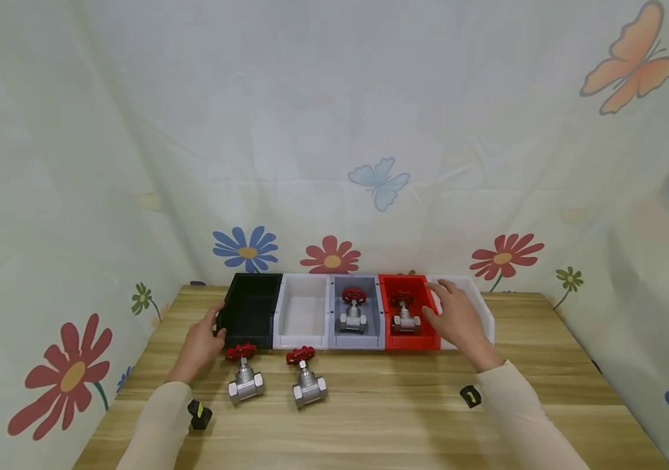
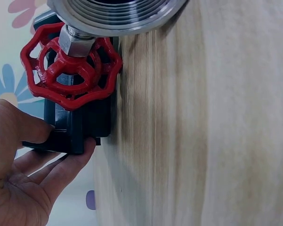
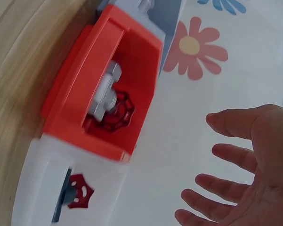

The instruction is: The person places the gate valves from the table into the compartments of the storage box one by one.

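Observation:
My left hand (image 1: 202,343) grips the left side of a black bin (image 1: 250,313), the leftmost in a row. In the left wrist view the thumb lies on the bin's rim and the fingers are against its outside. My right hand (image 1: 457,316) hovers with spread fingers over the right end of the row, holding nothing. Beneath it are a red bin (image 1: 413,344) with a metal valve (image 1: 406,321) inside and a white bin (image 1: 483,313), partly covered by the hand. The right wrist view shows a red handwheel (image 3: 79,191) in that white bin.
Another white bin (image 1: 303,310) and a grey bin (image 1: 357,341) holding a valve (image 1: 353,318) stand mid-row. Two valves with red handwheels, a left one (image 1: 246,382) and a right one (image 1: 309,386), lie before the row on the wooden table (image 1: 369,424). A patterned curtain (image 1: 287,163) hangs behind.

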Demonstrator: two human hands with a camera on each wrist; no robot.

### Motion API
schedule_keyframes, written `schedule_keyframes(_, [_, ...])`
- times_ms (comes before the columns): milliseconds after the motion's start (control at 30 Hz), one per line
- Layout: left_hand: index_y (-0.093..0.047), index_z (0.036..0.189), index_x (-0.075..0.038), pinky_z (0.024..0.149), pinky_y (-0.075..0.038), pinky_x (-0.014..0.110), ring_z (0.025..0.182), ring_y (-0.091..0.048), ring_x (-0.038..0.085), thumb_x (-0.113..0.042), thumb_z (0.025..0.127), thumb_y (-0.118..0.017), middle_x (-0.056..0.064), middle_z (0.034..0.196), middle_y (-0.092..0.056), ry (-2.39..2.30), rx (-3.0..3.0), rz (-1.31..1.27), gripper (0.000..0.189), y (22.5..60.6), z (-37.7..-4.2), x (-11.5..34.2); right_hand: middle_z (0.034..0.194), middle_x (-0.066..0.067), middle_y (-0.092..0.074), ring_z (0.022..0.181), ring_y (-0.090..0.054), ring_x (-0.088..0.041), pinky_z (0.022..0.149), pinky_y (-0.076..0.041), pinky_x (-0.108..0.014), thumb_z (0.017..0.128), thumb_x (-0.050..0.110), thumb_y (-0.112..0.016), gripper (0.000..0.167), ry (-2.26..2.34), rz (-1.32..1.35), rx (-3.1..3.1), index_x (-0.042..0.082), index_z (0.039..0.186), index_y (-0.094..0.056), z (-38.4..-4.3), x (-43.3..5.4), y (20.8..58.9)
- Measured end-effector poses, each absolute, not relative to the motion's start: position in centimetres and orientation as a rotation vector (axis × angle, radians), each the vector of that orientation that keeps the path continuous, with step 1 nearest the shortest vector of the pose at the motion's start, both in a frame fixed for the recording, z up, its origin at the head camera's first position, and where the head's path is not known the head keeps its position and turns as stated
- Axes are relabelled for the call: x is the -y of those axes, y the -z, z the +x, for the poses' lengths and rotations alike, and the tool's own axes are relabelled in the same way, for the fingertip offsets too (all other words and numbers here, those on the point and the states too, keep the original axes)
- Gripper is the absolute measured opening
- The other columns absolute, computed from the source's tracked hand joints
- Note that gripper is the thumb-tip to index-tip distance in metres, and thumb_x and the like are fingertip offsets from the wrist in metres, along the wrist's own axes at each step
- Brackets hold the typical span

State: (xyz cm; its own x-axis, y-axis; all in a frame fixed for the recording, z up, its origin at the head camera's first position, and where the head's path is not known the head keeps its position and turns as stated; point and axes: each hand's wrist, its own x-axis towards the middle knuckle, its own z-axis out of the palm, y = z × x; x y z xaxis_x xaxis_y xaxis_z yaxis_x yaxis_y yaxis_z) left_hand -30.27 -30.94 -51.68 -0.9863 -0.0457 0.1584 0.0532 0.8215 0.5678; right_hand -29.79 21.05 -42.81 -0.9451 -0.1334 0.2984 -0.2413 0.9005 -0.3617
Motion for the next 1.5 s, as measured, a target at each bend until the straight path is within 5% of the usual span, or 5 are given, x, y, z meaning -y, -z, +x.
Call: schedule_keyframes(1500, [-0.034, 0.150, -0.005, 0.096, -0.045, 0.061, 0.120, -0.055, 0.050, -0.006, 0.093, -0.055, 0.037, 0.132, -0.053, 0.879, 2.808, -0.019, 0.061, 52.2, -30.3, 31.1, 0.139, -0.035, -0.046, 0.123, -0.048, -0.054, 0.099, -0.040, -0.066, 0.094, 0.016, -0.059, 0.051, -0.606, 0.039, 2.841, -0.005, 0.139, -0.046, -30.5, -31.4, 48.6])
